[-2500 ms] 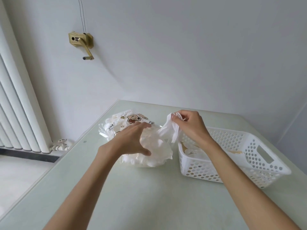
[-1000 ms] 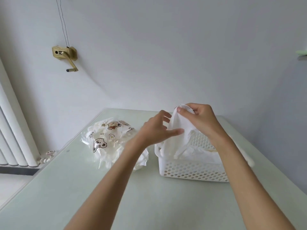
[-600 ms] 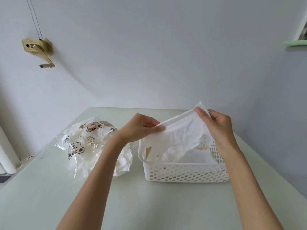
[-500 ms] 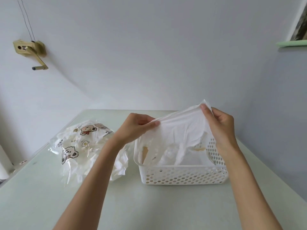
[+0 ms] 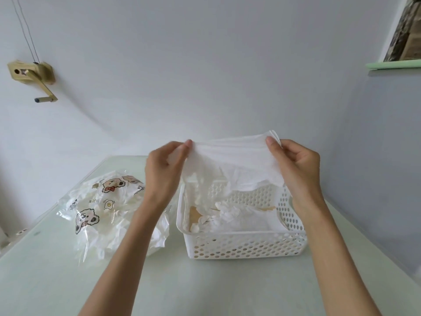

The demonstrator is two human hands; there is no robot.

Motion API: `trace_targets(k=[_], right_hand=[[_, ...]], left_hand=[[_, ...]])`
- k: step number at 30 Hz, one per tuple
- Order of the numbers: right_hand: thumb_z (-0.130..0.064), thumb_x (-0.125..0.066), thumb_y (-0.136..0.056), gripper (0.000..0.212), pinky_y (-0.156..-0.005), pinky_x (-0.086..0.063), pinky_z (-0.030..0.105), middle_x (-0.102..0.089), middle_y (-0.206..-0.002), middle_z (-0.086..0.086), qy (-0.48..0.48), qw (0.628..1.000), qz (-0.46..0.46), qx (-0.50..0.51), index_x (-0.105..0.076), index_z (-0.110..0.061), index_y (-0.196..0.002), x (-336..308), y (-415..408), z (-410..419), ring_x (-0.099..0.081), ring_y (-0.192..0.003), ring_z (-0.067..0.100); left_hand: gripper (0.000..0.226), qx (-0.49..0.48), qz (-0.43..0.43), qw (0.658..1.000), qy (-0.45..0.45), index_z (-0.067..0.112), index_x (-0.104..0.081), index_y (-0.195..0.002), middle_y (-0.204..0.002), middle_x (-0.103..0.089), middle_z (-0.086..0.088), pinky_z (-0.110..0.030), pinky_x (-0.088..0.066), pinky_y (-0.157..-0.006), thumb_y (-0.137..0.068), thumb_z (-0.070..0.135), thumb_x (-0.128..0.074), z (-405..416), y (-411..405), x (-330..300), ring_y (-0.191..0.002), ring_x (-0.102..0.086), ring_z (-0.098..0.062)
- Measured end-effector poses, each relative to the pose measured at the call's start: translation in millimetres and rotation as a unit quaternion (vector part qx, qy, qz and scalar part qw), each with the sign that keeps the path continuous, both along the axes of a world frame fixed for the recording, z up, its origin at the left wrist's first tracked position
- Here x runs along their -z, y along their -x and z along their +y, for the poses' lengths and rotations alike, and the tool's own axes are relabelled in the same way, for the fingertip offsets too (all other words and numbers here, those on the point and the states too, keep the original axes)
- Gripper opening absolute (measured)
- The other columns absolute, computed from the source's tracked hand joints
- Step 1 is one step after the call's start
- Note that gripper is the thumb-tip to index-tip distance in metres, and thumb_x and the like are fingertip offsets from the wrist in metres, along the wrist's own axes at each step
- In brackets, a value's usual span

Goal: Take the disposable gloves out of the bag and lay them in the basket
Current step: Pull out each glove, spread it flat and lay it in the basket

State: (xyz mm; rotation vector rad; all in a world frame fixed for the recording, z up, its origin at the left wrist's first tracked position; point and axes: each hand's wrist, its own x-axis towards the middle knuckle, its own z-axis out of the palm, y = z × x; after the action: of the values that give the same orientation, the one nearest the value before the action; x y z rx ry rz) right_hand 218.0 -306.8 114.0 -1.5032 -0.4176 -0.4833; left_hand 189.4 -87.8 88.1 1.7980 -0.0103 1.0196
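- The glove (image 5: pixel 230 160) you held was translucent white.
- Your basket (image 5: pixel 243 245) was white, dotted with holes.
- The bag (image 5: pixel 100 208) was clear, printed with cartoon bears.
- The table (image 5: pixel 205 286) was pale green.

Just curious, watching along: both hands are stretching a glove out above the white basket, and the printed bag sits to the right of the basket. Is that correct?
Not quite. In the head view the bag lies left of the basket, not right. Left hand and right hand do hold the glove above it.

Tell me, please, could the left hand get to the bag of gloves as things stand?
Probably yes, once freed: the left hand pinches the stretched glove, but the bag lies just beside that forearm with nothing between.
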Motion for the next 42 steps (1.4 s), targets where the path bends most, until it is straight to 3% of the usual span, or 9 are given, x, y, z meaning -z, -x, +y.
trace_targets(k=[3, 6, 10, 19, 26, 30, 35, 40, 42], right_hand=[[-0.028, -0.066, -0.089, 0.028, -0.044, -0.024, 0.015, -0.033, -0.058, 0.006, -0.013, 0.999, 0.006, -0.033, -0.068, -0.001, -0.082, -9, 14, 9, -0.025, -0.047, 0.007], [-0.029, -0.069, -0.086, 0.027, -0.047, -0.031, 0.013, -0.044, -0.056, 0.005, 0.012, 0.998, 0.054, -0.012, -0.068, -0.003, -0.081, 0, 5, 6, -0.034, -0.048, 0.008], [-0.031, -0.076, -0.080, 0.015, -0.059, -0.043, 0.022, -0.066, -0.074, 0.004, 0.142, 0.975, 0.150, 0.078, -0.069, -0.018, -0.075, 38, -29, -15, -0.060, -0.070, 0.016], [-0.020, -0.072, -0.081, 0.037, -0.073, -0.042, 0.025, -0.067, -0.109, 0.005, 0.471, 0.850, 0.202, 0.121, -0.063, -0.025, -0.116, 69, -53, -35, -0.063, -0.099, 0.025], [-0.002, -0.056, -0.087, 0.048, -0.077, -0.040, 0.028, -0.061, -0.124, 0.005, 0.529, 0.811, 0.168, 0.187, -0.052, -0.022, -0.131, 72, -53, -32, -0.058, -0.111, 0.028], [0.005, -0.052, -0.086, 0.051, -0.079, -0.042, 0.029, -0.060, -0.125, 0.008, 0.517, 0.817, 0.168, 0.195, -0.052, -0.019, -0.131, 70, -54, -35, -0.057, -0.112, 0.030], [0.002, -0.058, -0.083, 0.048, -0.079, -0.043, 0.029, -0.059, -0.126, 0.009, 0.520, 0.815, 0.192, 0.170, -0.056, -0.018, -0.128, 65, -50, -37, -0.057, -0.112, 0.030], [-0.001, -0.065, -0.080, 0.038, -0.074, -0.042, 0.025, -0.063, -0.108, 0.001, 0.458, 0.873, 0.108, 0.125, -0.065, -0.024, -0.110, 53, -46, -31, -0.061, -0.096, 0.021], [-0.004, -0.066, -0.081, 0.035, -0.072, -0.041, 0.023, -0.064, -0.104, -0.001, 0.483, 0.863, 0.143, 0.043, -0.066, -0.026, -0.109, 59, -45, -25, -0.061, -0.089, 0.016]], left_hand=[[0.028, -0.058, -0.030, 0.998, -0.016, 0.021, -0.064, -0.076, -0.061, -0.059, 0.010, -0.028, -0.040, -0.061, -0.094, 0.040, -0.055, 5, 12, -24, -0.060, -0.052, -0.010], [0.024, -0.094, 0.104, 0.982, -0.124, 0.025, -0.065, -0.083, -0.073, -0.062, 0.001, -0.031, -0.040, -0.069, -0.095, 0.042, -0.052, 9, -2, -30, -0.074, -0.059, -0.023], [0.027, -0.075, 0.252, 0.896, -0.359, 0.023, -0.072, -0.103, -0.109, -0.065, -0.006, -0.034, -0.039, -0.086, -0.093, 0.041, -0.055, 0, -35, -5, -0.109, -0.049, -0.027], [0.027, -0.085, 0.298, 0.722, -0.619, 0.026, -0.066, -0.115, -0.120, -0.058, 0.004, -0.027, -0.033, -0.090, -0.097, 0.038, -0.051, -34, -77, 26, -0.115, -0.046, -0.017], [0.031, -0.031, 0.260, 0.818, -0.512, 0.025, -0.054, -0.111, -0.102, -0.065, 0.009, -0.027, -0.042, -0.069, -0.091, 0.048, -0.057, -38, -69, 39, -0.091, -0.062, -0.017], [0.030, 0.102, 0.417, 0.724, -0.539, 0.030, -0.063, -0.109, -0.110, -0.066, 0.014, -0.029, -0.044, -0.088, -0.083, 0.044, -0.069, -25, -51, 42, -0.101, -0.061, -0.011], [0.029, 0.137, 0.493, 0.641, -0.572, 0.032, -0.067, -0.113, -0.119, -0.063, 0.011, -0.026, -0.036, -0.079, -0.085, 0.029, -0.069, -22, -42, 46, -0.111, -0.057, -0.013], [0.050, 0.121, 0.385, 0.770, -0.495, 0.032, -0.055, -0.129, -0.128, -0.058, 0.013, -0.028, -0.043, -0.088, -0.082, 0.031, -0.072, -27, -43, 27, -0.112, -0.056, -0.009], [0.067, 0.133, 0.389, 0.762, -0.501, 0.034, -0.038, -0.142, -0.145, -0.045, 0.010, -0.038, -0.040, -0.105, -0.084, 0.050, -0.065, -35, -46, 33, -0.129, -0.046, -0.013]])
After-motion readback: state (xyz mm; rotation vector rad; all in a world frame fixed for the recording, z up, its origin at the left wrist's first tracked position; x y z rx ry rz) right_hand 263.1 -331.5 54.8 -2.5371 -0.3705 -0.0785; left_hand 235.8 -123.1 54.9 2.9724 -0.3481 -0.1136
